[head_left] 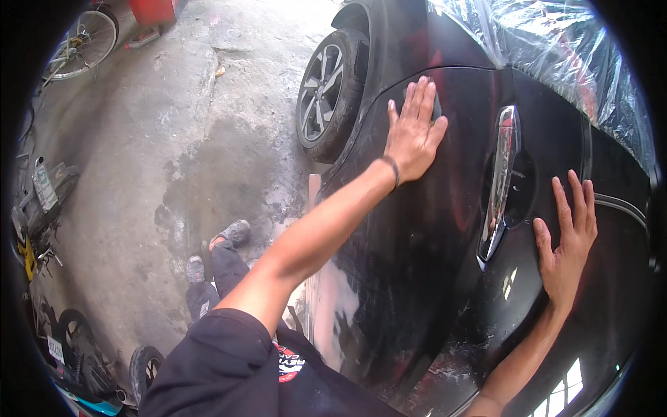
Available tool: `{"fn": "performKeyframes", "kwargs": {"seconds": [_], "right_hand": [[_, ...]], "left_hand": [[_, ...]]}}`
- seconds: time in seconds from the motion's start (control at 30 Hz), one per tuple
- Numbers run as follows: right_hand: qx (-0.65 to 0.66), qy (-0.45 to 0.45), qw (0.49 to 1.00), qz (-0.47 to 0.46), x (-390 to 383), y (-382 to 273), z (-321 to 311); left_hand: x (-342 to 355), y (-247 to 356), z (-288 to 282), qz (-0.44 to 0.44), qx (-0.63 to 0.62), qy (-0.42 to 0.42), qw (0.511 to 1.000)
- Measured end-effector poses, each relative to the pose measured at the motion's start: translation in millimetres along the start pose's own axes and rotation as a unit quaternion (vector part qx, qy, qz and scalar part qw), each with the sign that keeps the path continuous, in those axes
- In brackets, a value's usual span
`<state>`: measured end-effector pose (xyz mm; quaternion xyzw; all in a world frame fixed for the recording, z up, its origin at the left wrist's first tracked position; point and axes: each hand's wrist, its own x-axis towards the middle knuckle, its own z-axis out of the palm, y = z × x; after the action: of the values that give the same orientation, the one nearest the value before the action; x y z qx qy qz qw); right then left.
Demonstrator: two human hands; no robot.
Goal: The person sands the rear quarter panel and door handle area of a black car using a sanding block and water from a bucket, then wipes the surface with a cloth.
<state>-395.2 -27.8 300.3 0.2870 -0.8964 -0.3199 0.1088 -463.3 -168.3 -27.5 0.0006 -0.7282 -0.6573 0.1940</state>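
My left hand (pixel 414 133), with a dark band at the wrist, lies flat on the upper part of a black car door (pixel 389 229). Under its fingers is a thin grey-green pad (pixel 437 105), mostly hidden and pressed against the panel near the wheel arch. Farther right, my right hand (pixel 570 240) rests on the black bodywork with fingers spread and nothing in it. Between the hands runs a chrome door handle (pixel 499 184). The door's surface looks dull and smeared in places, with a pale patch (pixel 333 302) low down.
A car wheel (pixel 325 94) stands just beyond my left forearm. Clear plastic sheeting (pixel 556 55) covers the upper car at the far right. My feet (pixel 235 233) are on a stained concrete floor (pixel 125 181). A bicycle (pixel 87 42) and motorcycle parts (pixel 76 347) line the left side.
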Motion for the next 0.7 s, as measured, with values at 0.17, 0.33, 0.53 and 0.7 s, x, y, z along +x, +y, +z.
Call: {"fn": "performKeyframes", "kwargs": {"seconds": [0.17,0.33,0.53,0.7], "right_hand": [[0.02,-0.006,1.0,0.012,-6,9,-1],[0.024,0.001,1.0,0.005,-3,5,-2],[0.035,0.003,0.999,0.018,-5,6,-3],[0.066,0.012,0.998,0.015,-3,4,-5]], "left_hand": [[-95,22,8,0.028,0.03,-0.045,0.998],[21,26,-5,-0.026,0.055,0.002,0.998],[-15,25,7,-0.025,0.114,0.005,0.993],[46,23,0,-0.053,0.145,-0.006,0.988]]}}
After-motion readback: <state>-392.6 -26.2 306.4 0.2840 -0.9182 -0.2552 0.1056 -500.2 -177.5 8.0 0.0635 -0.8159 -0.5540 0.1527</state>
